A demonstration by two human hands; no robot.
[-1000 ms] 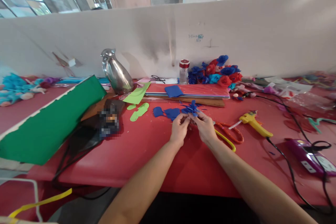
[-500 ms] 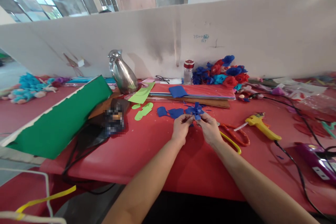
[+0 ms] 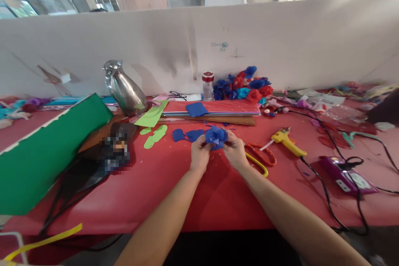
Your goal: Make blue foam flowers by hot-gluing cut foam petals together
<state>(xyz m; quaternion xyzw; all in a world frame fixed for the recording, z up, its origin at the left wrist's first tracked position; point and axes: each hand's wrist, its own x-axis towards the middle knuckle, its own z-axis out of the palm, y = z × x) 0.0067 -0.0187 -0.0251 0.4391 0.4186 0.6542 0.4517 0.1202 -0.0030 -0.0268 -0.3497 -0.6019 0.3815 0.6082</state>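
A blue paper flower (image 3: pixel 216 136) is held over the middle of the red table, its open face turned up toward me. My left hand (image 3: pixel 200 152) pinches its left edge. On its right side the fingers of my right hand (image 3: pixel 234 148) are closed on the petals; the fingertips are partly hidden behind them. Cut blue paper petals (image 3: pixel 195 135) lie just left of the flower. Close to my right wrist lie scissors with red and yellow handles (image 3: pixel 258 163), their blades mostly hidden.
A yellow glue gun (image 3: pixel 288 142) and its cable lie at right, near a purple power strip (image 3: pixel 346 178). Behind are a stack of paper sheets (image 3: pixel 233 107), a glass jar (image 3: pixel 208 87), finished paper flowers (image 3: pixel 243 85) and a steel jug (image 3: pixel 126 91). A green board (image 3: pixel 56 149) leans at left.
The flower has been tipped so its open face now shows, with the petals spread rounder. Both hands keep hold of it. The whole view has swung to the right.
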